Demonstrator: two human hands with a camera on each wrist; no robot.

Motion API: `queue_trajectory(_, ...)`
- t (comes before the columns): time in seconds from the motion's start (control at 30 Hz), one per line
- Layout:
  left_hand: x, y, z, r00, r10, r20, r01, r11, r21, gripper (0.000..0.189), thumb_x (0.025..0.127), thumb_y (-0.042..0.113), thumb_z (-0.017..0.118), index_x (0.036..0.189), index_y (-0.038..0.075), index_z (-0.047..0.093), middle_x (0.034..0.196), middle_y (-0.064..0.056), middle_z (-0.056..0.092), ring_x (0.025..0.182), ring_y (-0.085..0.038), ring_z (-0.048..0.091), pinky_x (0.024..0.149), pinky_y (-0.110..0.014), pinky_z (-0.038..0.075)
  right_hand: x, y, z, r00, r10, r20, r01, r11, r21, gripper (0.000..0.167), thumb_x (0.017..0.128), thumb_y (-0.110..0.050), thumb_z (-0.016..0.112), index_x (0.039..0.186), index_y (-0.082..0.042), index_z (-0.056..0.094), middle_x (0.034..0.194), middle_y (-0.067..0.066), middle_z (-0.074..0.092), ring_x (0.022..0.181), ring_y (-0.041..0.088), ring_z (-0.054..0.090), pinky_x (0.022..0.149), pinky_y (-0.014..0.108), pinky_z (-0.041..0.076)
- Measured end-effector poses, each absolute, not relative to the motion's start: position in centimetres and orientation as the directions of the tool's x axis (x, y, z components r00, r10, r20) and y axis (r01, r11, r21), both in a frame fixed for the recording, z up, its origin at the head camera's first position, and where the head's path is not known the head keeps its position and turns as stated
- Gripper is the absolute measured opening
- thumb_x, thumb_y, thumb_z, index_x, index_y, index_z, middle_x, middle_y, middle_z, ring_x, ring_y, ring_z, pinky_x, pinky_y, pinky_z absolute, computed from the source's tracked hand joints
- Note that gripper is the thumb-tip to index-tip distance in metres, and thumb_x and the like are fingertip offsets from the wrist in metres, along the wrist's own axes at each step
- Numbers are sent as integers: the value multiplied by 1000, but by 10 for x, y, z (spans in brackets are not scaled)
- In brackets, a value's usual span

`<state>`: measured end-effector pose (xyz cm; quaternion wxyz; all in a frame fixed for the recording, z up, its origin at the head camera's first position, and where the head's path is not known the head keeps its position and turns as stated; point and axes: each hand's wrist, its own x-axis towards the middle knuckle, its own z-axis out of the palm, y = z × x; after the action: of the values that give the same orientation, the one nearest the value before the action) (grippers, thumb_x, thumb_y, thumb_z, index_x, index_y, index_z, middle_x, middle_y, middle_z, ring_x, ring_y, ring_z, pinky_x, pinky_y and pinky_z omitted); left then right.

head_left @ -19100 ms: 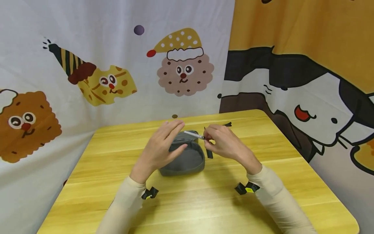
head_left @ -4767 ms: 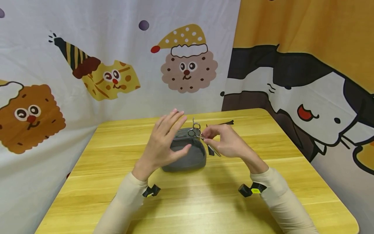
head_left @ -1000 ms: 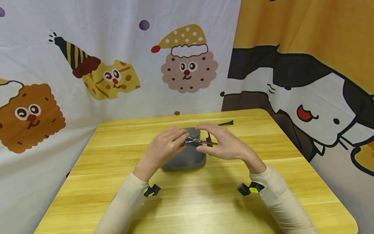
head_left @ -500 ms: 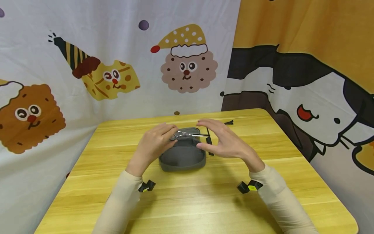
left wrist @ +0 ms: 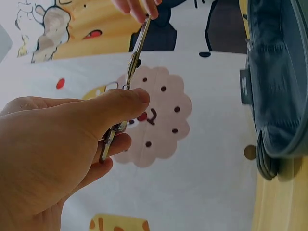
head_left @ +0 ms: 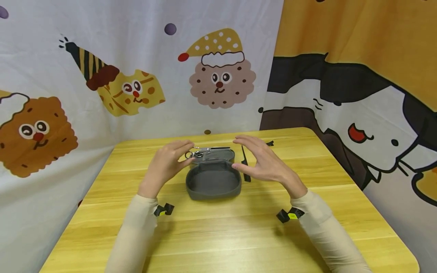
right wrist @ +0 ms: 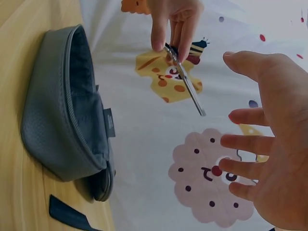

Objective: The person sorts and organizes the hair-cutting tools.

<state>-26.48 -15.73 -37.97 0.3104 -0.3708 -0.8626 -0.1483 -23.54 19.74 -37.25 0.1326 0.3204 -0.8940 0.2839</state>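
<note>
"Above the back of the soft grey case with rounded corners (head_left: 214, 195), what is being held up?"

"Slim silver metal scissors with looped handles (right wrist: 188, 85). Their handle end is pinched between the thumb and fingers of the left hand (head_left: 165, 162)."

"And how is their long axis laid?"

"Sideways, with the blades, seemingly together, pointed toward the right hand (head_left: 266, 163). By that hand nothing is gripped: its thumb and fingers are spread, and a gap is left before the blade tips. The nearer hand is the left, being in contact."

"What of textures?"

"Polished metal is shown on the scissors. The case is finely grained and zip-edged, its lid folded back. Just right of it, a flat black tool with a thin tail (head_left: 247, 173) is laid on the glossy yellow wood-grained table (head_left: 218, 235); farther off, a small black fork-ended piece (head_left: 270, 143) is partly hidden by the right hand. Behind, cartoon-printed cloth (head_left: 136, 34) is hung in soft folds."
</note>
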Motion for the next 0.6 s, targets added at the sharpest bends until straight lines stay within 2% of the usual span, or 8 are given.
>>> queue_trajectory(0.3,-276,-175,-387,-626,520,581,699,705,123,46,93,18,96,135,4,82,134,-18,83,113,-37,84,97,-53,71,-251,201,-388,-730,-555,400,-683,622,-384,77,101,-41,85,168,-17,54,179,14,45,170,41,35,137,72,32)
queue_trajectory(0.6,-284,-189,-395,-728,489,480,630,753,188,44,98,24,91,137,4,81,140,-20,80,117,-39,83,102,-57,69,-266,204,-407,-739,-614,278,-671,628,-395,82,104,-48,82,172,-17,48,184,13,37,173,42,30,139,72,30)
